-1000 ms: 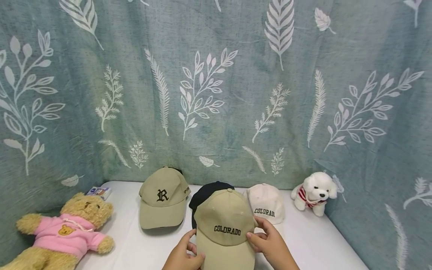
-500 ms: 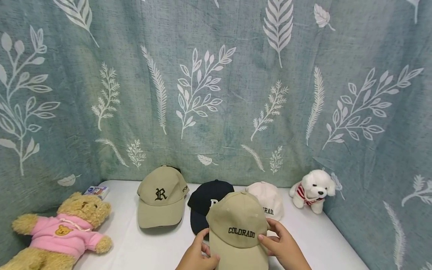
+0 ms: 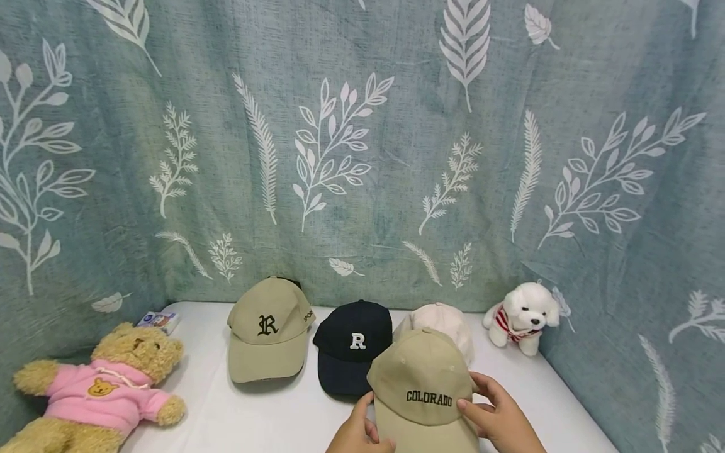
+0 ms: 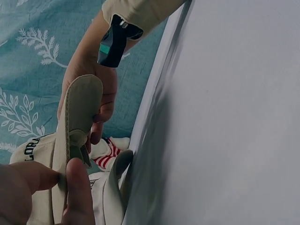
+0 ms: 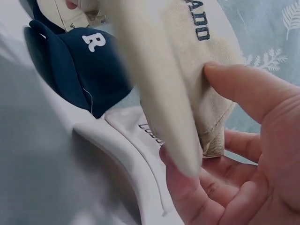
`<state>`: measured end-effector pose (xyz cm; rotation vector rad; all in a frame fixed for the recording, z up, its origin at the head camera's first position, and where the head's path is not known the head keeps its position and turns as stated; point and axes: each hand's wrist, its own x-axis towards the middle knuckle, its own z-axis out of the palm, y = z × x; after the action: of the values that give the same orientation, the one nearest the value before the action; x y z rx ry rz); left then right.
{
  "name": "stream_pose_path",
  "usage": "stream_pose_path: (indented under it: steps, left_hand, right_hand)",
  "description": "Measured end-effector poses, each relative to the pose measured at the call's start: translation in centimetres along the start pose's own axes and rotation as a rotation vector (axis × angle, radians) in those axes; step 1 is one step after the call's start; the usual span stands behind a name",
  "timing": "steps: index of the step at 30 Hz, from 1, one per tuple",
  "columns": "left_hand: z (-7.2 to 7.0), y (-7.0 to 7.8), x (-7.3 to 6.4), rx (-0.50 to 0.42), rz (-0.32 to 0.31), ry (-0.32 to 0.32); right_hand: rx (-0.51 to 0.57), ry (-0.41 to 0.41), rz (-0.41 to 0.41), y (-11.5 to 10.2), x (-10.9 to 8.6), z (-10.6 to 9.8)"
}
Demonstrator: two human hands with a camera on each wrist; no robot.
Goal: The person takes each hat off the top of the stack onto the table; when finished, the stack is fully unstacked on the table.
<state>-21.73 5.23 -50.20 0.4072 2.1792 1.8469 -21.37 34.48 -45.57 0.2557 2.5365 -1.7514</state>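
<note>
Baseball caps: four. Soft toys: two. Small packets: one. Hands: two.

The khaki cap (image 3: 425, 380) is held above the white table (image 3: 221, 421), in front of the cream cap (image 3: 450, 321) and partly covering it; it reads "COLORADO" in dark capitals. The left hand (image 3: 360, 433) has thumb and finger clamped on the brim's edge. The right hand (image 3: 501, 416) grips the opposite side, thumb on the crown, fingers curled behind.

The navy cap (image 3: 348, 371) bears one white "R". The beige cap (image 3: 266, 362) bears one black gothic "R", with side lettering beginning "SPO". On the cream cap, only part of the dark lettering shows, in the right wrist view.

One teddy bear (image 3: 93, 412) wears a pink hoodie with one bear-face patch; one plush dog (image 3: 523, 311) wears red-and-white stripes. The packet (image 3: 159, 321) carries print too small to read.
</note>
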Motion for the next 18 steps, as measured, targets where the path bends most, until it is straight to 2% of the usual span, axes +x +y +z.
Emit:
stream_pose_path:
  steps: [8,15,18]
  left_hand:
    - [2.4,-0.4,0.8,0.000,0.035,-0.009]
    - [4.1,-1.2,2.0,0.020,0.028,-0.031]
    - [4.6,-1.6,2.4,0.031,0.040,-0.031]
  right_hand:
    - [0.011,0.027,0.050,2.1,0.5,-1.9]
    - [-0.132,0.038,0.093,4.4,1.4,-3.7]
    - [-0.142,0.035,0.097,5.0,1.6,-4.2]
